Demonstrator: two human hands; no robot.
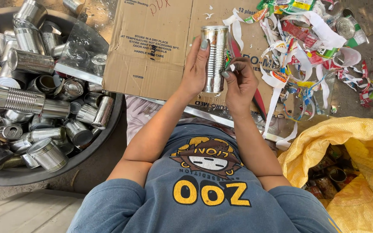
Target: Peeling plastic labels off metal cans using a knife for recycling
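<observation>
Holding: bare ribbed can (216,58) upright in both hands, above the cardboard (152,51).
Basin (44,174): off to the left, heaped with stripped cans.
Sack (346,142): yellow, to the right, labelled cans inside.
Label heap (311,47): torn strips beyond the right hand.
Can axis: long axis runs away from the body, open end far.
Left hand (195,71): grip wrapped round the can's left side, fingers closed on it.
Right hand (238,84): fingertips pinching a label remnant (229,56) at the can's right edge; nearer the remnant than the left.
</observation>
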